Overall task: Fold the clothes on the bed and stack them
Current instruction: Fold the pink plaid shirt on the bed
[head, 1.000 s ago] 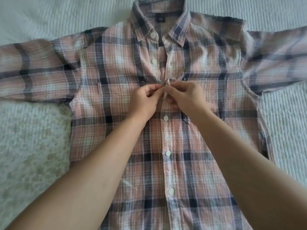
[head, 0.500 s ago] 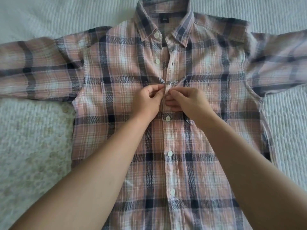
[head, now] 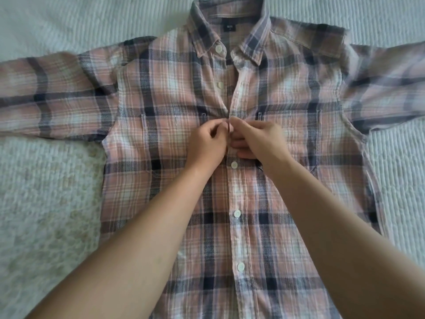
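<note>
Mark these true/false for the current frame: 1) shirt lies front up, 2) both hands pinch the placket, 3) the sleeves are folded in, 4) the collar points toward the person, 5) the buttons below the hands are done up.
1) The shirt lies front up. True.
2) Left hand and right hand both pinch the placket at chest level. True.
3) Sleeves folded in. False: the left sleeve and right sleeve are spread outward on the bed.
4) Collar points toward the person. False: the collar is at the far end.
5) The buttons below the hands are done up. True.
</note>
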